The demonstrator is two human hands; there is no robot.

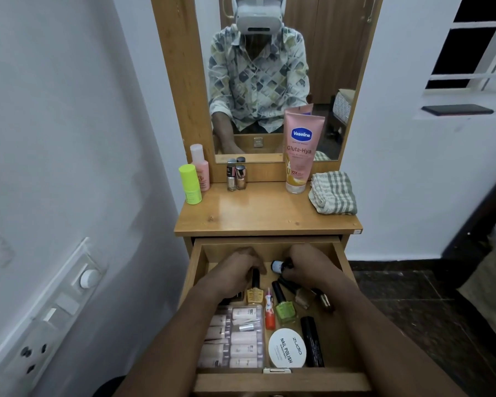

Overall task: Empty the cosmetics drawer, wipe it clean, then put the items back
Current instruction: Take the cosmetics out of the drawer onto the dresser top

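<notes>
Drawer (281, 381) wide open and well stocked, clear box (232, 339) in its front left corner. Both hands work at the back edge: left hand (241, 267) curled over the gold bottle (255, 293) by its black cap, right hand (307, 266) pinching a small dark bottle (278, 265). Lift straight up (neighbours lie close), then set down mid dresser top (264, 213).

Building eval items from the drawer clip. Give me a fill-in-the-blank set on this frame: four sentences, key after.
1. The drawer under the dresser top is pulled ___.
2. The checked cloth lies on the ___ side of the Vaseline tube.
3. The left hand grips a yellow polish bottle whose cap is ___.
4. The lid of the round white tin reads "ZUDIO NAIL ___".

Missing words: open; right; black; POLISH.
</notes>
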